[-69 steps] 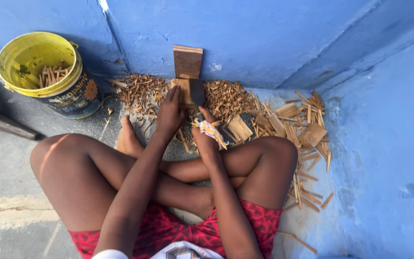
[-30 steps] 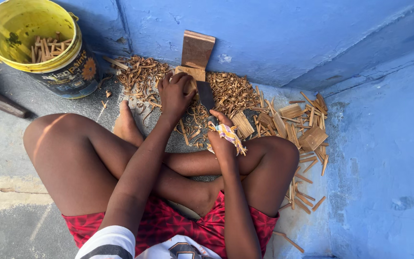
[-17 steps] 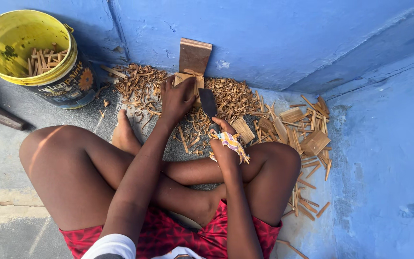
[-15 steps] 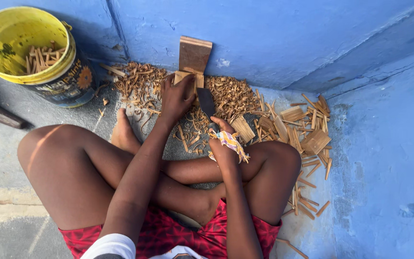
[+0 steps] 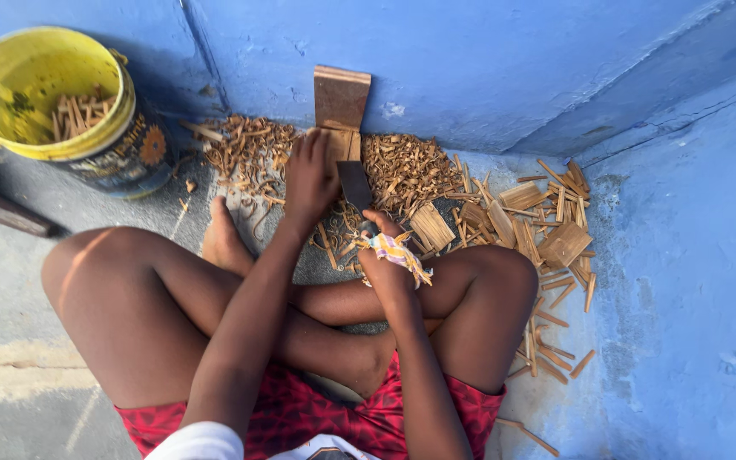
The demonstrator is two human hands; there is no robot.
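Note:
I sit cross-legged on the floor against a blue wall. My left hand [image 5: 310, 175] holds a small piece of wood [image 5: 342, 145] upright against a wooden block [image 5: 342, 96] that leans on the wall. My right hand [image 5: 385, 254], with a coloured cloth strip wrapped around it, grips the handle of a broad dark blade [image 5: 355, 185]. The blade rests beside the piece of wood, just right of my left hand.
A yellow bucket [image 5: 10, 145] holding cut wood sticks stands at the left. Wood shavings [image 5: 406, 166] lie heaped at the wall's foot. Flat wood pieces and splinters [image 5: 547, 226] are strewn to the right, by a blue side wall. A dark bar [image 5: 2, 213] lies far left.
The view shifted slightly. My left hand has stayed on the wood at the block, and my right hand with the blade has kept close beside it, moving only a little.

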